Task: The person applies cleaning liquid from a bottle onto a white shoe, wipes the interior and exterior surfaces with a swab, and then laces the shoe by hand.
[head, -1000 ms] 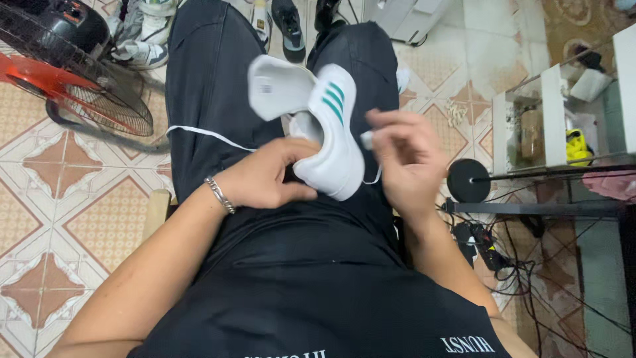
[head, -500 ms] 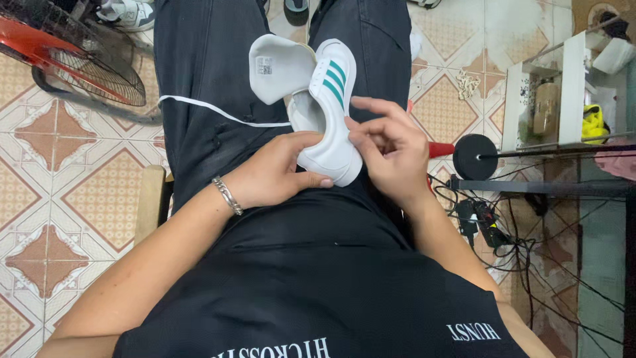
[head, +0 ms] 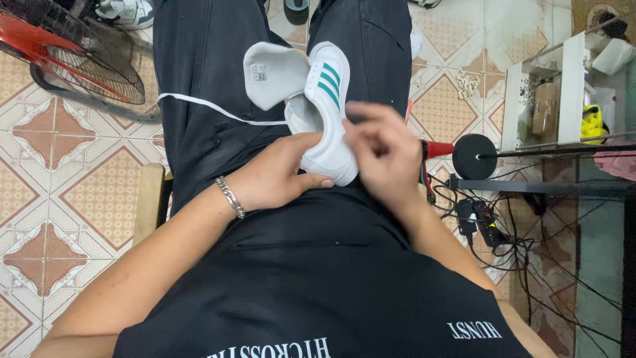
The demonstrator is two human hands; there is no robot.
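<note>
right hand (head: pixel 384 154) now lifted off white sneaker (head: pixel 326 119) — left hand (head: pixel 281 176) still gripping

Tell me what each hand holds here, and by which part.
Left hand grips the white sneaker with green stripes around its toe end. Right hand pinches at its side; what it pinches cannot be told.

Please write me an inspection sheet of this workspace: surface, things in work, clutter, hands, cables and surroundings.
Surface: lap in black trousers; patterned tiled floor below.
Job's things: white sneaker with green stripes, tongue pulled up; white shoelace trailing across the left thigh.
Clutter: other shoes at the top edge.
Grippers: left hand grips the sneaker from the side; right hand pinches at its top, what it pinches is hidden.
Cables: tangled black cables on the floor at right.
Surroundings: red floor fan; white shelf unit.
</note>
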